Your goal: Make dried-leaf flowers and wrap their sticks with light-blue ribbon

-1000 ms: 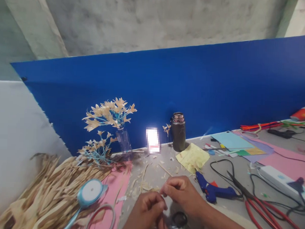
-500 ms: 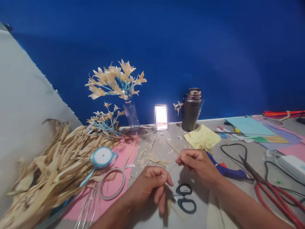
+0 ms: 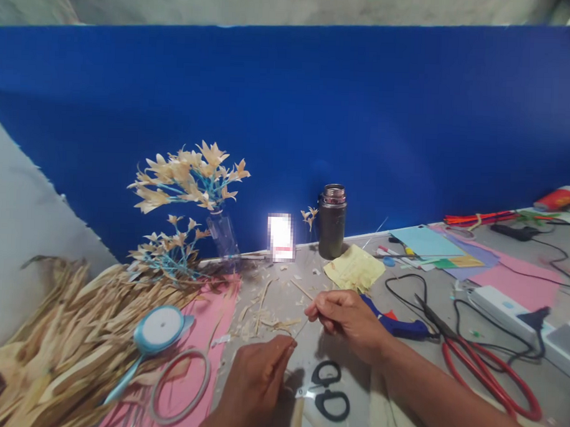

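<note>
My right hand (image 3: 344, 315) is closed in a pinch above the middle of the table. From its fingertips a thin, pale, wire-like strand (image 3: 301, 329) runs down to my left hand (image 3: 261, 368). There the thumb and fingers are pressed together on the strand's other end. Scissors with black handles (image 3: 330, 406) lie on the table just below and between the hands, their blades partly hidden near the left one. Shreds of dry husk (image 3: 263, 306) are scattered beyond my fingers. A blue-handled glue gun (image 3: 397, 324) rests behind my right wrist.
Dry corn husks (image 3: 52, 317), a tape ring (image 3: 156, 393) and a pale blue round-headed object (image 3: 159, 330) fill the left. Husk flowers (image 3: 188, 173) stand in a clear bottle (image 3: 222, 236). Rightward are a dark flask (image 3: 332, 227), yellow paper (image 3: 355, 266), red-handled shears (image 3: 485, 370) and a power strip (image 3: 501, 311).
My left hand's fingers, loosely spread before, have come together in a pinch on the strand. The view has turned up and to the right. My right hand keeps its pinch.
</note>
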`<state>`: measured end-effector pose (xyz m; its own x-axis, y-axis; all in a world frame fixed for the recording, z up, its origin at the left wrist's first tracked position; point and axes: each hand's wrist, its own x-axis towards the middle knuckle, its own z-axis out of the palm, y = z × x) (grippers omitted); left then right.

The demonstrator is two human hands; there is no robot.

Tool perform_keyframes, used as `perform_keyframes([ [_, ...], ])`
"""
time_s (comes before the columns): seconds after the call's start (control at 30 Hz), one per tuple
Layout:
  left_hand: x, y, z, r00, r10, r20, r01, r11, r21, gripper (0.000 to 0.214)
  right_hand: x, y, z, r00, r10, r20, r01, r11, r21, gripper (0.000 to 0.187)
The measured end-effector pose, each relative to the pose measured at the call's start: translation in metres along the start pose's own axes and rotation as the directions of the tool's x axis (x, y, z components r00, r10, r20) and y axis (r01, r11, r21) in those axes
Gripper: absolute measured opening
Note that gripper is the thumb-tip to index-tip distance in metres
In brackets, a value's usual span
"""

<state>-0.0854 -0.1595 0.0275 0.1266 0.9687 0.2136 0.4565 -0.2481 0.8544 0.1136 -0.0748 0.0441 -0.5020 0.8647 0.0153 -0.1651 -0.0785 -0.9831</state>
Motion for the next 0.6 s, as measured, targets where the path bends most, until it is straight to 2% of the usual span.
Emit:
perform_keyframes([
  [0.13,0.002,-0.011,-0.003,0.998,0.023,-0.056,-0.025,0.999,-0.040,0.016,0.002,-0.004,-0.004,1.000,-0.009,-0.012,0.009,0.999,0.043,0.052],
  [0.2,0.003,-0.015,-0.006,0.997,0.033,-0.077,-0.032,0.999,0.014,0.016,0.003,-0.007,-0.008,0.999,0.005,-0.035,-0.001,0.994,0.110,0.050],
  [0.3,0.001,-0.014,-0.007,1.000,-0.016,-0.021,0.017,0.998,0.066,0.024,0.005,-0.014,-0.015,0.997,-0.028,-0.071,0.038,0.989,0.146,0.050],
  [0.37,-0.001,-0.010,-0.006,0.990,-0.112,0.084,0.114,0.993,-0.026,0.034,0.005,-0.018,-0.017,0.995,-0.082,-0.060,0.087,0.993,0.085,0.048],
  [0.47,-0.004,-0.006,-0.001,0.948,-0.218,0.231,0.267,0.941,-0.208,0.048,0.002,-0.021,-0.013,0.993,-0.115,-0.014,0.114,0.991,-0.068,0.034],
  [0.53,-0.005,-0.006,0.002,0.936,-0.243,0.256,0.311,0.910,-0.275,0.051,-0.001,-0.020,-0.008,0.994,-0.112,0.005,0.111,0.980,-0.168,0.025],
  [0.6,-0.005,-0.006,0.005,0.941,-0.247,0.231,0.308,0.906,-0.288,0.051,-0.002,-0.019,-0.004,0.993,-0.114,0.007,0.113,0.966,-0.231,0.023],
])
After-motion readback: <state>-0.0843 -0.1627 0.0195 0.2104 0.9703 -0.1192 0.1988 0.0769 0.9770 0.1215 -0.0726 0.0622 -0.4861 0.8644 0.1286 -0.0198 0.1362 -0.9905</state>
